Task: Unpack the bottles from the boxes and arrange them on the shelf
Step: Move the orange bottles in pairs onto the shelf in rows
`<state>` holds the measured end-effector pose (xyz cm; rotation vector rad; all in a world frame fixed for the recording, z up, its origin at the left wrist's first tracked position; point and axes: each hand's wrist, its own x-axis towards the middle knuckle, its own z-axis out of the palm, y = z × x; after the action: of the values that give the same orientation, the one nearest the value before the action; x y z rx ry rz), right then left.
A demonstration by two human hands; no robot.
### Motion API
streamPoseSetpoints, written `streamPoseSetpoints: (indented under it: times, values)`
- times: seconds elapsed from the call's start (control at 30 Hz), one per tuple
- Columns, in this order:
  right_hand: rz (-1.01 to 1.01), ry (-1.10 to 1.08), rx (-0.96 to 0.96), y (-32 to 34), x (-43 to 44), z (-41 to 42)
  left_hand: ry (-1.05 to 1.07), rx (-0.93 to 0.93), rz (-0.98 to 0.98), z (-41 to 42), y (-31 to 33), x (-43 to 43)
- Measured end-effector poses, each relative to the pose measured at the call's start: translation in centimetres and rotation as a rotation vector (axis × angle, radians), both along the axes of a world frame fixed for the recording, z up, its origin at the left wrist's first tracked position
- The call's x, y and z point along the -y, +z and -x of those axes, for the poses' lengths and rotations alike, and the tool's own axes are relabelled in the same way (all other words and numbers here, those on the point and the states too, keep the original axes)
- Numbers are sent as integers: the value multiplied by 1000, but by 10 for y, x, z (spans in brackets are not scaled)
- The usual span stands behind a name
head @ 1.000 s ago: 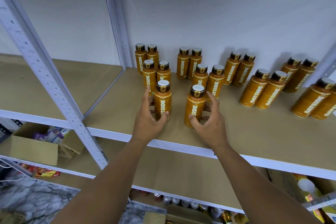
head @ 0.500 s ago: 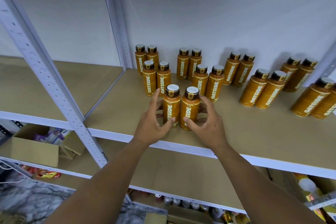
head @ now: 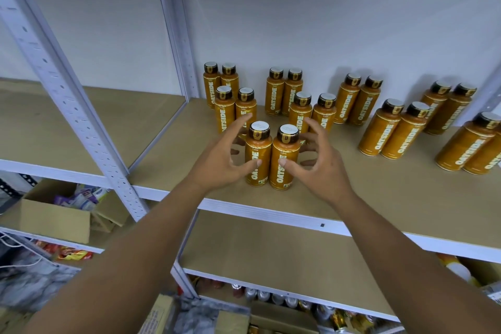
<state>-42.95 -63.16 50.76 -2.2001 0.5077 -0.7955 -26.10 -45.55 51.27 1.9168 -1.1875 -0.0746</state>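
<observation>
A: Step?
B: Placing, tail end by the look. Front pair of bottles upright on the shelf, touching side by side, near the front edge, just ahead of the paired rows.
A: Hands?
B: Left hand and right hand spread wide, flanking the pair, thumb tips on the labels, no wrap round either bottle. Probably squaring up.
A: Next?
B: Likely both hands straight back, then down for more bottles. Source box not identifiable; only an open cardboard box of mixed packets lower left.
A: In the way?
B: Little. Rows close behind the fingertips, easy to knock on a careless exit. White slotted post left of the left arm. More pairs well off right, bare shelf between. Cans on the bottom level, irrelevant.
</observation>
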Motion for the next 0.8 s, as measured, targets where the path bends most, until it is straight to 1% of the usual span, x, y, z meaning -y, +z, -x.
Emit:
streamPoseSetpoints:
  times: [0.07, 0.2, 0.43, 0.8]
  values:
    - [27, 37, -44, 11, 2, -1, -38, 21, -39, -3, 8, 2]
    - [96, 42, -124, 17, 3, -6, -56, -20, -66, -5, 11, 4]
    - [69, 66, -92, 17, -6, -16, -41, -44, -59, -10, 12, -5]
    - [85, 117, -89, 15, -39, -57, 1, -69, -74, -39, 17, -45]
